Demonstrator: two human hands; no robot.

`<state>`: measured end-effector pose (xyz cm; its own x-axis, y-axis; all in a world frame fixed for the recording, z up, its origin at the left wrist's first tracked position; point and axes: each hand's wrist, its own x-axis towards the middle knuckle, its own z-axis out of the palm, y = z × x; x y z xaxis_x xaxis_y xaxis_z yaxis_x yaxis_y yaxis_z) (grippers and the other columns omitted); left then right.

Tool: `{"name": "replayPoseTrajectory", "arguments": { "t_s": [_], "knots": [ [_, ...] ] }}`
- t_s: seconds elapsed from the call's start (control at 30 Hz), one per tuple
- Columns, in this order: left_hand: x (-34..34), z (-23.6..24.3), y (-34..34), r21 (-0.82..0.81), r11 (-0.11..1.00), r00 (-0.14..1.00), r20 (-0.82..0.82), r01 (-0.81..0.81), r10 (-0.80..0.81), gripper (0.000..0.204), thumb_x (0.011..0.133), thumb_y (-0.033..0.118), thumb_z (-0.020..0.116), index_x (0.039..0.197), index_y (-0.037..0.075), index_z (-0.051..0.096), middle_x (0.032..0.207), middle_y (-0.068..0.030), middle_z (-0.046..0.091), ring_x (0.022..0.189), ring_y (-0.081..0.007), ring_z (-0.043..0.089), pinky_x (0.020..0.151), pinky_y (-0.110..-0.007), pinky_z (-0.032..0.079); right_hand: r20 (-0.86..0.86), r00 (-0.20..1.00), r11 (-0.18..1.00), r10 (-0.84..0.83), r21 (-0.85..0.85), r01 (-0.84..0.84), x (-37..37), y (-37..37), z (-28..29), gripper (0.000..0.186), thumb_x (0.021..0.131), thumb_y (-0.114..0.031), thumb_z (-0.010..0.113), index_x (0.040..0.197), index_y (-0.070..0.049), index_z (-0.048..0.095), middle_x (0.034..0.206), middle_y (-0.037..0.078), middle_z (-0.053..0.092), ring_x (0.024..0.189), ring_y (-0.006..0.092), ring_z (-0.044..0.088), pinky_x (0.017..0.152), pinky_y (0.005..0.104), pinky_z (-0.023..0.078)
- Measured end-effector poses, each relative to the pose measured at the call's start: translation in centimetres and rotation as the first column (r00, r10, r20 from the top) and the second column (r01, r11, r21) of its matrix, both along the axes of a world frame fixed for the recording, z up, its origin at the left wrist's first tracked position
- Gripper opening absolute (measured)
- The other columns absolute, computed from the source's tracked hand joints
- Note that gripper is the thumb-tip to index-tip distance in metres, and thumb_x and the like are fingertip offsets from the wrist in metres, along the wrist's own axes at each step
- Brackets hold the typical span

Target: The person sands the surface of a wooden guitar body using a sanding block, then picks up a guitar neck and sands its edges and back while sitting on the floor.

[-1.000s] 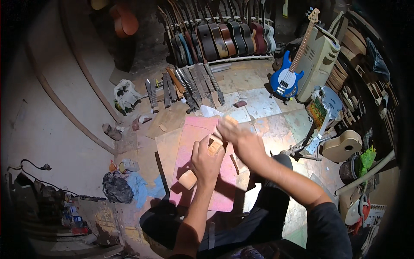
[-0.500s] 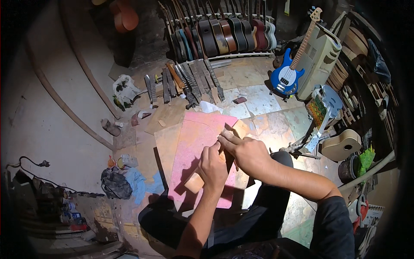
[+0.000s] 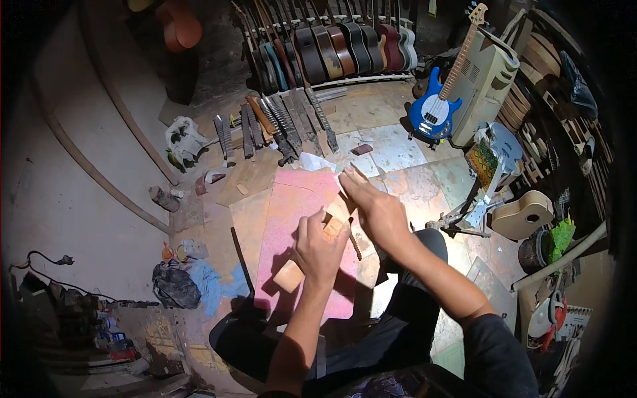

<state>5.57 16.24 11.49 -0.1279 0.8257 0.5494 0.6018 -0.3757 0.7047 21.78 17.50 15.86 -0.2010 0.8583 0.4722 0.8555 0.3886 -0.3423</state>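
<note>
My left hand [image 3: 320,247] is closed round a long pale wooden piece [image 3: 288,276], shaped somewhat like a guitar neck, whose blocky end sticks out toward my lap. The piece slants away to the right over a pink board [image 3: 292,192]. Farther along it, my right hand [image 3: 375,211] wraps its far part, fingers stretched along the wood and pressed together. Whether anything lies under those fingers is hidden. Beside the right hand, a thin brown ridged strip [image 3: 356,248] lies at the board's right edge.
Several guitar necks and files [image 3: 279,126] lie on the floor ahead. A rack of guitars [image 3: 332,53] stands behind them. A blue bass guitar [image 3: 434,109] is at right, an unfinished guitar body [image 3: 524,217] nearer. Blue cloth [image 3: 211,282] and a black bag [image 3: 176,284] lie at left.
My right hand has slid away from the left hand, up along the wooden piece, baring more of the wood between them. My left hand stays round the piece. The view has shifted slightly.
</note>
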Motion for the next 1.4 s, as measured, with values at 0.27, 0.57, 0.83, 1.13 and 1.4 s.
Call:
{"name": "replayPoseTrajectory", "arguments": {
  "t_s": [0.27,0.57,0.83,1.13,1.4],
  "knots": [
    [-1.1,0.6,0.5,-0.012,1.000,1.000,-0.023,-0.018,0.018,0.048,0.073,0.017,0.094,0.111,0.001,0.070,0.101,-0.0201,0.071,0.092,-0.0431,0.073,0.080,-0.049,0.059,-0.082,0.984,0.985,-0.158,-0.088,0.151,-0.8,0.9,-0.1,0.064,0.091,-0.001,0.058,0.153,-0.019,0.062,0.147,0.013,0.067,0.087,0.0388,0.076,0.076,0.0485,0.063],
    [-1.2,0.8,0.7,-0.046,0.998,0.999,0.019,-0.036,0.037,0.054,0.067,0.017,0.098,0.109,-0.001,0.070,0.103,-0.0205,0.073,0.094,-0.0415,0.074,0.083,-0.047,0.060,-0.146,0.983,0.993,-0.115,-0.019,0.113,-0.1,2.2,-1.1,0.064,0.090,-0.002,0.061,0.153,-0.016,0.060,0.119,0.021,0.076,0.089,0.0437,0.075,0.077,0.0525,0.062],
    [-1.9,0.4,1.4,0.003,0.999,0.999,-0.014,-0.051,0.051,0.054,0.066,0.018,0.098,0.108,-0.001,0.070,0.102,-0.0196,0.072,0.092,-0.0408,0.073,0.082,-0.047,0.059,-0.136,0.991,0.997,0.003,-0.074,-0.013,-0.2,1.1,0.8,0.063,0.091,-0.001,0.058,0.153,-0.013,0.058,0.142,0.021,0.068,0.094,0.0426,0.076,0.075,0.0510,0.063],
    [-2.3,0.3,1.6,0.030,0.998,0.999,-0.012,-0.047,0.048,0.053,0.069,0.017,0.096,0.113,0.001,0.071,0.102,-0.0193,0.072,0.091,-0.0434,0.072,0.077,-0.049,0.059,-0.069,0.995,0.973,-0.076,-0.221,0.059,-1.1,0.9,1.9,0.063,0.090,0.002,0.062,0.151,-0.014,0.061,0.139,0.023,0.069,0.104,0.0443,0.074,0.083,0.0509,0.062],
    [-2.4,0.6,2.1,0.038,0.998,0.999,0.005,-0.052,0.052,0.048,0.069,0.016,0.095,0.108,0.000,0.070,0.101,-0.0205,0.072,0.089,-0.0448,0.072,0.077,-0.050,0.059,-0.069,0.994,0.984,-0.083,-0.166,0.071,-2.0,0.1,2.3,0.066,0.090,0.002,0.060,0.155,-0.013,0.056,0.143,0.019,0.068,0.099,0.0445,0.074,0.083,0.0506,0.062]
  ]
}}
